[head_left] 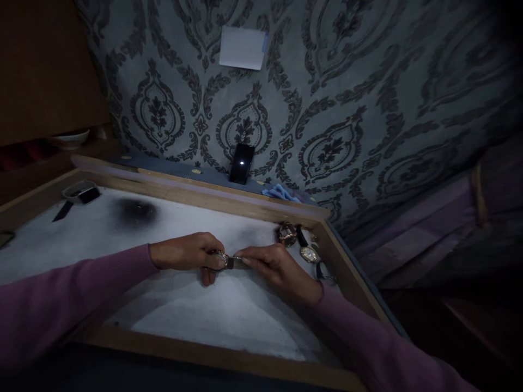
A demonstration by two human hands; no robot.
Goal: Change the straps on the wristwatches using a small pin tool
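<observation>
Over the white bottom of a shallow wooden tray, my left hand (pixel 192 253) is closed around a wristwatch (pixel 221 259), its thumb lying over the shiny case. A short dark piece of strap (pixel 231 264) shows at the right of the case. My right hand (pixel 275 267) pinches a thin metal tool (pixel 236 257) whose tip points left at the watch's edge. The tool's exact kind is too small to tell, and whether its tip touches the watch cannot be made out.
Wooden rims (pixel 196 190) enclose the tray. At its right corner lie a rose-gold watch (pixel 287 234) and a watch with a black strap (pixel 309 254). Another watch (pixel 84 193) lies at the far left. Behind the tray, a phone (pixel 242 163) leans on the patterned wall, near a blue cloth (pixel 280 192).
</observation>
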